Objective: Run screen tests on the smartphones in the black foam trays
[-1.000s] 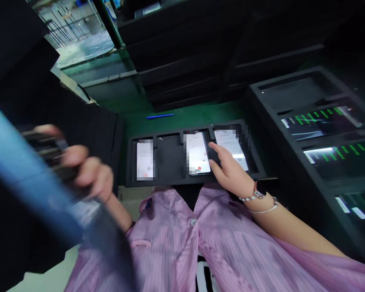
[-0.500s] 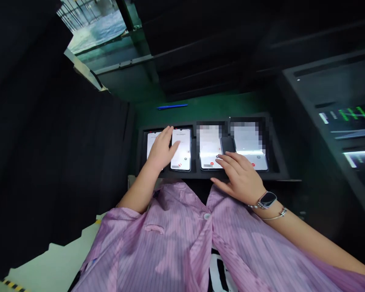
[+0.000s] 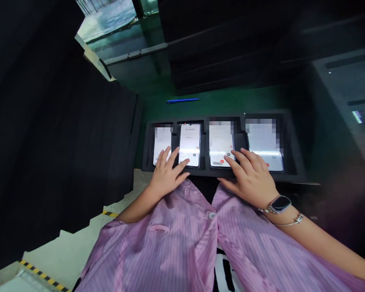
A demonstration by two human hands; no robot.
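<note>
A black foam tray lies on the green table in front of me with several lit phones in its slots. My left hand rests open at the tray's near edge, its spread fingers touching the bottoms of the leftmost phone and the second phone. My right hand, with a watch and bracelets on the wrist, is open too. Its fingers lie on the lower ends of the third phone and the rightmost phone.
A blue pen lies on the green table behind the tray. Dark foam trays are stacked at the back, and another dark tray rack stands at the right. A black curtain fills the left side.
My left hand, earlier out at the left gripping a dark object, has come to the tray and slid back to the phones' near ends. The second slot now holds a phone.
</note>
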